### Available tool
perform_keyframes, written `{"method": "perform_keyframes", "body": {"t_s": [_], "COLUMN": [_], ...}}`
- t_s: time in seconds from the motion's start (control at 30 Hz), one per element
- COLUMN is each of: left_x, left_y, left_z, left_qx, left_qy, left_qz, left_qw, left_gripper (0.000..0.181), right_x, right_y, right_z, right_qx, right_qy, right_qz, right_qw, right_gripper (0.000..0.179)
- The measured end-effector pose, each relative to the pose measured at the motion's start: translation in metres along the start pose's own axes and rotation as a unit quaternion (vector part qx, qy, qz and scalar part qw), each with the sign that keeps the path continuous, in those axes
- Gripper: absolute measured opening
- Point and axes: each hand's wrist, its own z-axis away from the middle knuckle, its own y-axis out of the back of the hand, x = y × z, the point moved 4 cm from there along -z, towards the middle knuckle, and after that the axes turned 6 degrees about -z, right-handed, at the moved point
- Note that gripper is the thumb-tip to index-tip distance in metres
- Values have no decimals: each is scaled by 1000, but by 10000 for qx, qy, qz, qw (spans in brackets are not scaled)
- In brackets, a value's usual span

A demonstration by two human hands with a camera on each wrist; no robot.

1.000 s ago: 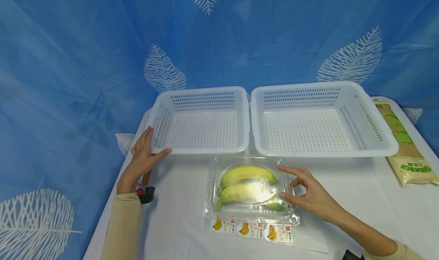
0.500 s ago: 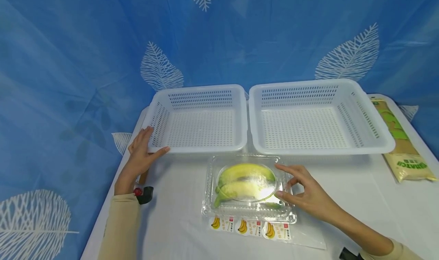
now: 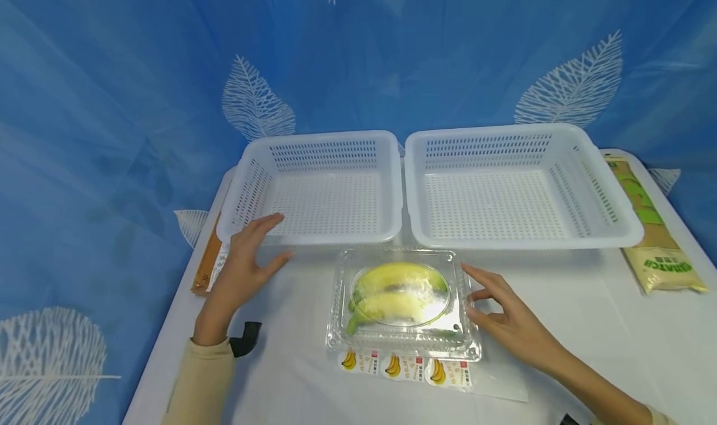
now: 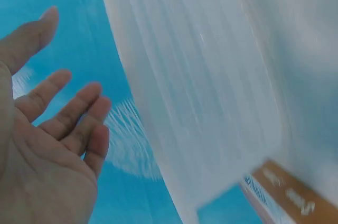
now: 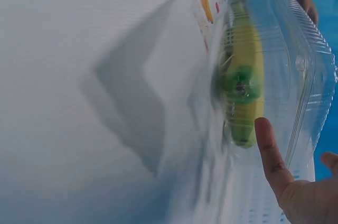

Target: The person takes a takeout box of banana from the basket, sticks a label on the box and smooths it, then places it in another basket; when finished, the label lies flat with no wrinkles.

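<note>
A clear plastic clamshell box with bananas inside rests on the white table, its lid down. Beside its right end is my right hand, fingers spread and gently bent. Fingertips are at the box's edge; whether they touch cannot be told. In the right wrist view, one finger points up along the clear wall. My left hand hovers at the front left corner of the left white basket. Its fingers are spread and hold nothing, as the left wrist view confirms, where the palm shows.
A second white basket stands to the right of the first. Banana stickers on a backing sheet lie just in front of the box. A brown package lies at the left table edge, a yellow-green bag at the right.
My left hand has come away from the left basket's corner and shifted slightly right, uncovering the brown package. The right hand stays beside the box. The head view has shifted slightly.
</note>
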Motion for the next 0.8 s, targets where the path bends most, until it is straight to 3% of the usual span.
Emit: {"method": "perform_keyframes", "body": {"t_s": [0.17,0.33,0.5,0.63,0.8], "left_x": [32,52,59,60,61], "left_y": [-15,-31,-45,-49,-51], "left_z": [17,31,39,42,42], "left_qx": [-429,-1066,-1578,-1649,-1679], "left_qy": [-437,-531,-447,-440,-486], "left_qz": [418,881,1187,1259,1395], "left_qw": [9972,9890,9793,9772,9747], "left_gripper": [72,76,77,76,75], "right_x": [6,19,28,32,36], "right_y": [6,13,19,17,16], "right_z": [15,29,35,37,43], "right_qx": [-260,-815,-1234,-1626,-2066], "right_qy": [313,520,649,1056,1155], "right_qz": [4,-41,-187,-479,-397], "right_qw": [9992,9953,9901,9799,9708], "right_gripper": [72,65,56,53,47]}}
